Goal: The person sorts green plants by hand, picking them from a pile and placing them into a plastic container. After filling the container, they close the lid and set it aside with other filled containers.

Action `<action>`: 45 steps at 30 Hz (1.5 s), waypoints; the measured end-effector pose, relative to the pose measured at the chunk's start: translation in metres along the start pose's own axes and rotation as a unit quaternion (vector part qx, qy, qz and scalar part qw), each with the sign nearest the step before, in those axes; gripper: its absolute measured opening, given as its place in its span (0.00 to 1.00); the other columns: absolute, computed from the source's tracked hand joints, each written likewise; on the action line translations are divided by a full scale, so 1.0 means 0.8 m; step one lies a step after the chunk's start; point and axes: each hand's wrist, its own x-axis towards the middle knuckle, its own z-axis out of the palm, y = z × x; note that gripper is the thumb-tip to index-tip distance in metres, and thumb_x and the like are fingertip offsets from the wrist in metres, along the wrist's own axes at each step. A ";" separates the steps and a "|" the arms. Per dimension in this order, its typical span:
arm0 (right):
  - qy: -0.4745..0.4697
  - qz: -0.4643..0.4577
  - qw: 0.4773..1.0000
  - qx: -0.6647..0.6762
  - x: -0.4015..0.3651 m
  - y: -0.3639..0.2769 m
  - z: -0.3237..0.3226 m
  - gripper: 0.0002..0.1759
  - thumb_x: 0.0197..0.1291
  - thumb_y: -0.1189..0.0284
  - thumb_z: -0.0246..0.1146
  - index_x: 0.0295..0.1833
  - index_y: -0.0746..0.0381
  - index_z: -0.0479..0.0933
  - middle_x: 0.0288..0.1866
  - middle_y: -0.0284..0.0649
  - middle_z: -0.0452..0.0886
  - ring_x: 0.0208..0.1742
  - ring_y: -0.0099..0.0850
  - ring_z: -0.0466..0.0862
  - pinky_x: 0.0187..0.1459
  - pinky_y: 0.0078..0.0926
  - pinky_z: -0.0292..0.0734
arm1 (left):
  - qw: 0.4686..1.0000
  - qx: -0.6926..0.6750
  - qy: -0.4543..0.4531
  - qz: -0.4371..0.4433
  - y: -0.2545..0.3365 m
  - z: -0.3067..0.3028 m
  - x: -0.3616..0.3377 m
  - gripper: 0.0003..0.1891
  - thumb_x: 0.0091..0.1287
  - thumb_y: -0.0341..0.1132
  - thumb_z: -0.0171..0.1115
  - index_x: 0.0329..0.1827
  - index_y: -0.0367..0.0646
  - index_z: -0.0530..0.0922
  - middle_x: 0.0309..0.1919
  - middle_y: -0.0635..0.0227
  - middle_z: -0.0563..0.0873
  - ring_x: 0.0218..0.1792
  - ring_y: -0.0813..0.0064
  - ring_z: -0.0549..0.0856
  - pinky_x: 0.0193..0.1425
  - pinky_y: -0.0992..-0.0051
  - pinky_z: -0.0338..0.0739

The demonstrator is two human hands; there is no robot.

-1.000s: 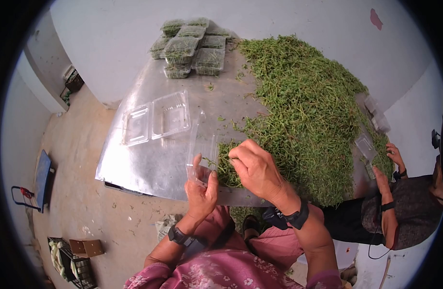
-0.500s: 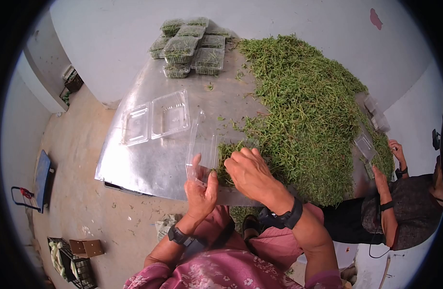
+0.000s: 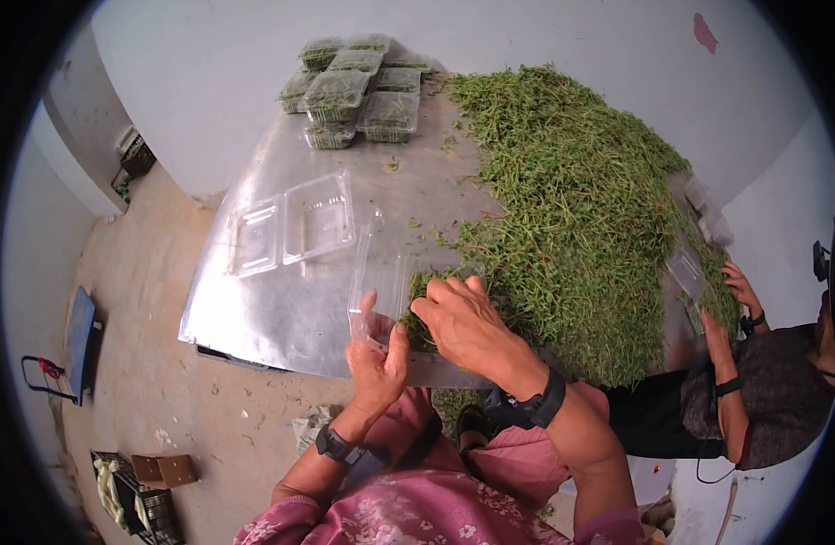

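My left hand [image 3: 377,368] grips the near left edge of a clear plastic clamshell box [image 3: 379,263], thumb on the near side and fingers behind the plastic. The box's lid stands raised on the left. Leafy green stems [image 3: 421,289] fill its other half. Over these greens my right hand [image 3: 467,329] is curled, fingertips pressed into them and partly hidden. Just to the right spreads a large heap of the same leafy greens [image 3: 581,209]. Another clamshell box [image 3: 316,220] lies open on the metal table [image 3: 245,313], with nothing in it.
Filled clamshell boxes [image 3: 336,91] are stacked at the table's back. At the right, a co-worker's hands [image 3: 717,336] are by another clear box [image 3: 685,274]. A blue trolley [image 3: 81,336], a cardboard box [image 3: 165,470] and a black crate [image 3: 159,513] are on the floor at left.
My right hand has shifted slightly left over the greens in the box. My left hand keeps its grip on the box. The co-worker's far hand has moved a little.
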 end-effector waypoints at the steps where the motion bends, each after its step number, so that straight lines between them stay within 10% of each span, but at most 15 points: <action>1: -0.017 0.004 1.000 -0.008 0.001 0.000 -0.002 0.10 0.57 0.78 0.58 0.45 0.59 0.79 0.38 0.38 0.75 0.45 0.36 0.75 0.48 0.37 0.64 | 1.000 0.002 0.000 0.000 0.000 0.000 0.000 0.29 0.67 0.23 0.59 0.71 0.33 0.62 0.26 0.69 0.78 0.27 0.81 0.76 0.31 0.78 0.71; 13: 0.134 0.070 0.984 0.098 -0.005 0.031 -0.056 0.10 0.58 0.76 0.64 0.46 0.61 0.79 0.39 0.43 0.79 0.41 0.45 0.80 0.48 0.37 0.70 | 1.000 -0.011 0.003 0.000 -0.001 0.000 0.000 0.28 0.68 0.25 0.59 0.70 0.32 0.63 0.26 0.69 0.78 0.26 0.81 0.76 0.31 0.79 0.71; 30: 0.045 0.017 0.999 -0.006 -0.010 0.023 -0.018 0.09 0.56 0.78 0.61 0.44 0.62 0.77 0.35 0.40 0.76 0.41 0.38 0.78 0.47 0.36 0.66 | 1.000 0.008 0.000 -0.009 0.002 -0.001 0.000 0.28 0.67 0.25 0.58 0.70 0.32 0.63 0.25 0.69 0.76 0.26 0.81 0.74 0.30 0.77 0.69; 38: 0.213 0.018 0.977 0.018 0.001 0.031 -0.025 0.08 0.58 0.78 0.60 0.43 0.62 0.79 0.37 0.38 0.79 0.44 0.36 0.79 0.49 0.36 0.65 | 1.000 0.011 0.002 -0.014 0.000 0.000 0.000 0.28 0.67 0.25 0.59 0.70 0.31 0.63 0.24 0.69 0.76 0.25 0.80 0.74 0.30 0.77 0.70; 45: -0.048 0.028 0.998 -0.028 0.003 0.015 -0.011 0.13 0.57 0.79 0.60 0.49 0.62 0.79 0.46 0.39 0.81 0.52 0.34 0.79 0.55 0.36 0.63 | 1.000 0.010 0.004 -0.007 0.000 0.000 0.000 0.28 0.66 0.25 0.59 0.70 0.32 0.63 0.24 0.69 0.76 0.25 0.80 0.74 0.30 0.77 0.70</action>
